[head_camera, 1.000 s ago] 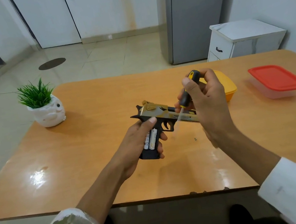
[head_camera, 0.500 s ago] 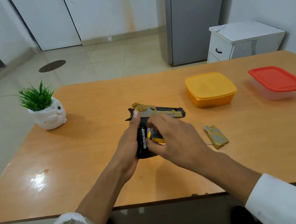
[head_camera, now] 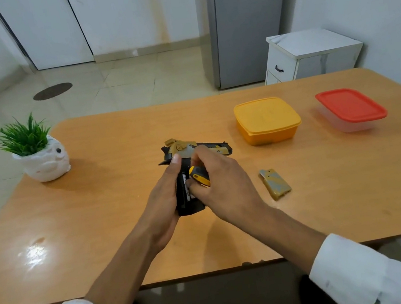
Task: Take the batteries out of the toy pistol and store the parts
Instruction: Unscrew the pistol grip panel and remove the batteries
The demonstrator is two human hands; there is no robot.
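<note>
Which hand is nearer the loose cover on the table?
Right. The right hand, holding a screwdriver, is just left of the cover; the left hand is farther left, holding the pistol.

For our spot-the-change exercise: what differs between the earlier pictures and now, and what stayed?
The right hand, gripping the screwdriver, dropped from above the barrel to the toy pistol's grip. The left hand lowered the pistol toward the table. The battery cover, hidden a second ago, shows on the table. Both holds, the yellow box, the red-lidded box and the plant stayed.

left hand gripping, right hand curled
</note>
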